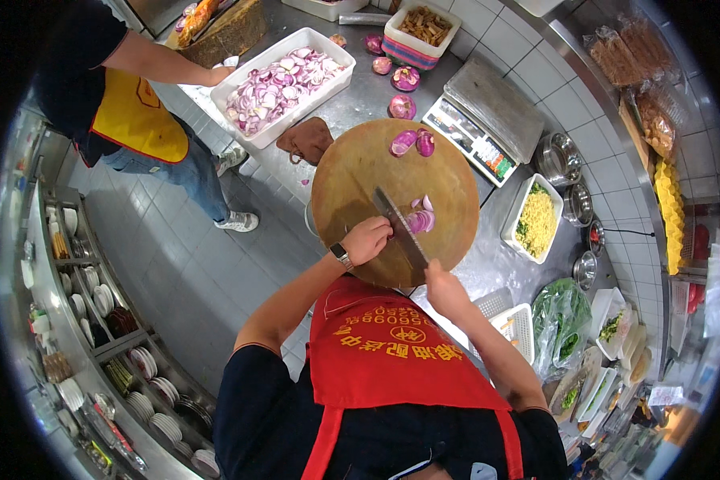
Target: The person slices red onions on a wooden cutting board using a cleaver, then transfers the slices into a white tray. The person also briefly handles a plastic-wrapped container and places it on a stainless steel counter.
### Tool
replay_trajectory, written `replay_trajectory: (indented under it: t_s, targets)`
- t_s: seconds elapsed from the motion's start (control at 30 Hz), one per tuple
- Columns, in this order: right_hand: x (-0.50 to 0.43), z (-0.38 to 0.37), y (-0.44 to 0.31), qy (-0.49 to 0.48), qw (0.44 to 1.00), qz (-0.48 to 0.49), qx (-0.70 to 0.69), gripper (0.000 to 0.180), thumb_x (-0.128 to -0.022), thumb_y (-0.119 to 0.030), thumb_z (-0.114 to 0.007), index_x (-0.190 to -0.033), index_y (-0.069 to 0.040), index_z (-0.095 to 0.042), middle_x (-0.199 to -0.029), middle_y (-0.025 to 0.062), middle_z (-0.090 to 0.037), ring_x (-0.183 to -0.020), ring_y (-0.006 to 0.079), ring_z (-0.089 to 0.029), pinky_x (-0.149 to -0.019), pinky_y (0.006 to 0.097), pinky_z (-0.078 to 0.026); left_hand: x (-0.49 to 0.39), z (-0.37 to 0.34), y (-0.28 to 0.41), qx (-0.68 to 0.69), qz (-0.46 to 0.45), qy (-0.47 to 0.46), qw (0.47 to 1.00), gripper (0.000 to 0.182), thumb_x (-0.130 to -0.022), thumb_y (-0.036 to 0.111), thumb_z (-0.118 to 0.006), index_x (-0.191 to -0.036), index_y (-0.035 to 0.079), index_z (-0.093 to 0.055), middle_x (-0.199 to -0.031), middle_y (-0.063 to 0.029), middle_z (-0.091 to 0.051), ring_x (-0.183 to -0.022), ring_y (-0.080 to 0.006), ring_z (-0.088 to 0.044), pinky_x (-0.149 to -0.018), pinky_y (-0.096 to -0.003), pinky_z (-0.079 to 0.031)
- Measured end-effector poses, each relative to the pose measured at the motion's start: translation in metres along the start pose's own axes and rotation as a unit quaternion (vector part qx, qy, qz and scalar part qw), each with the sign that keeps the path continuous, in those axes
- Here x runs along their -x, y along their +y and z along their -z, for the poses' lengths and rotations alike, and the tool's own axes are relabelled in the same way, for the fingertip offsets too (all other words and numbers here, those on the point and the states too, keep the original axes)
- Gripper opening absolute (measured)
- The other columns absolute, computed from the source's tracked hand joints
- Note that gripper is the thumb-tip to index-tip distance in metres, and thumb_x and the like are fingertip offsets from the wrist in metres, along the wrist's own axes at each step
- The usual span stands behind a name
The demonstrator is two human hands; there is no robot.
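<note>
A round wooden chopping block [336, 174] stands before me. My right hand [447, 288] is closed around the handle of a cleaver [401, 228], whose blade lies across the block. Left of the blade, my left hand [367, 241] presses with bent fingers on a piece of red onion [390, 236], mostly hidden under the fingertips. Just right of the blade lie thin red onion slices [421, 221]. Two red onion pieces [404, 143] rest near the block's far edge. Beyond the block, whole red onions [402, 107] sit on the steel counter.
A co-worker's hand [218, 75] touches a white tub [252, 139] of sliced onion at the upper left. A brown cloth [306, 141] lies beside the block. A scale [468, 141], a tub of chopped yellow food [536, 222] and steel bowls [578, 204] stand to the right.
</note>
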State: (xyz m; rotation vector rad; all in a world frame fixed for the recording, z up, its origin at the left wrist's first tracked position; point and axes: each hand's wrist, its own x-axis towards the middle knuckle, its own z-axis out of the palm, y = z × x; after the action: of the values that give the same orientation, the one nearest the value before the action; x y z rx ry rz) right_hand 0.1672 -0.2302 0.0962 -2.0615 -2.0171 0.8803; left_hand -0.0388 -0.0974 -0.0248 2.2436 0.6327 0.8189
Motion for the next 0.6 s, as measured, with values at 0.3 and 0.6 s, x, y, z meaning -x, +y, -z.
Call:
replay_trajectory:
  t_s: [0.3,0.6]
  targets:
    - [0.004,0.03,-0.007,-0.043,0.999,-0.005,0.004,0.019,-0.099,-0.015,-0.045,-0.095,0.003,-0.04,-0.065,0.031,-0.059,-0.063,0.0501,-0.06,-0.057,0.0581,-0.047,0.002,-0.003,0.002,0.003,0.012,0.015,1.0,0.017,-0.079,0.002,-0.06,-0.095,0.002,-0.06,-0.1,-0.012,-0.057,-0.093,-0.0324,-0.056,-0.082,-0.0395,-0.048]
    - [-0.04,-0.023,0.004,0.035,0.999,0.027,-0.028,0.017,-0.098,-0.018,-0.048,-0.095,-0.001,-0.042,-0.064,0.0309,-0.058,-0.062,0.0502,-0.059,-0.056,0.0573,-0.047,0.01,-0.01,0.004,-0.01,-0.003,0.012,1.0,0.018,-0.08,0.0,-0.06,-0.097,0.002,-0.061,-0.105,-0.0138,-0.059,-0.096,-0.0337,-0.058,-0.086,-0.0412,-0.048]
